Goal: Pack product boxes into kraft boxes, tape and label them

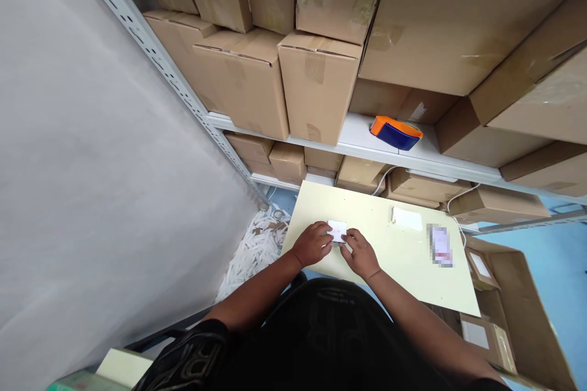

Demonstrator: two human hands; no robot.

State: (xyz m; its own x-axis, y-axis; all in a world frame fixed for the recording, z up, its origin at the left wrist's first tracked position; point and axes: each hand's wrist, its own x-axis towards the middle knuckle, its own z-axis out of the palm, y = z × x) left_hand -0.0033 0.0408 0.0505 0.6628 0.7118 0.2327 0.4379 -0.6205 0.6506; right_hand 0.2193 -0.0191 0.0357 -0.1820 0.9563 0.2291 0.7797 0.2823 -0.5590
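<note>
A small white card-like piece [337, 231] with faint reddish print is between my two hands, near the front left of the cream table [367, 256]. My left hand [314, 243] grips its left edge between thumb and fingers. At the right edge, my right hand [361, 253] pinches it by the lower corner. Whether it is a single card, a stack or a thin box is too small to tell. Farther right on the table lies a white stack of paper-like pieces [407, 219], and beside that a pixelated flat item [441, 245].
Shelves [413, 162] packed with cardboard boxes [319, 85] stand behind the table. An orange and blue tape dispenser-like object [397, 132] rests on the middle shelf. White paper strips [250, 253] cover the floor at left. A large open carton [527, 305] stands at right.
</note>
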